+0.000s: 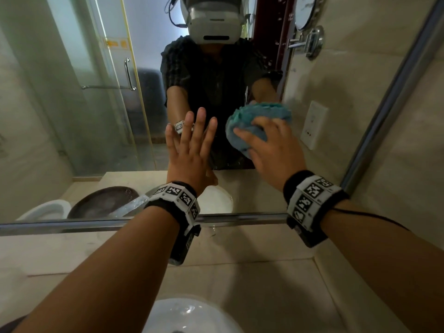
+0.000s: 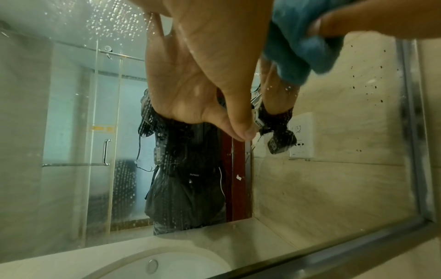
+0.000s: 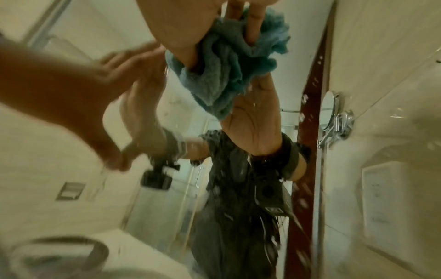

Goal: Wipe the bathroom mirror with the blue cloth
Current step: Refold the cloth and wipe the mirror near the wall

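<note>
The bathroom mirror [image 1: 72, 92] filled the wall above the counter [image 1: 240, 280], its metal frame [image 1: 240, 218] running along the bottom edge and up the right side, with water droplets speckled across the glass. It reflected a glass shower door, a toilet and the person in a dark shirt. A white basin [image 1: 189, 316] sat in the counter near its front edge. The left hand [image 1: 189, 150] lay flat against the mirror with fingers straight and spread, holding nothing, above the middle of the bottom edge. The right hand [image 1: 274, 150] pressed just beside it, toward the right side of the mirror, fingers curled round the bunched blue cloth [image 1: 252, 123], which was against the glass. Both wrists wore marker-patterned bands
</note>
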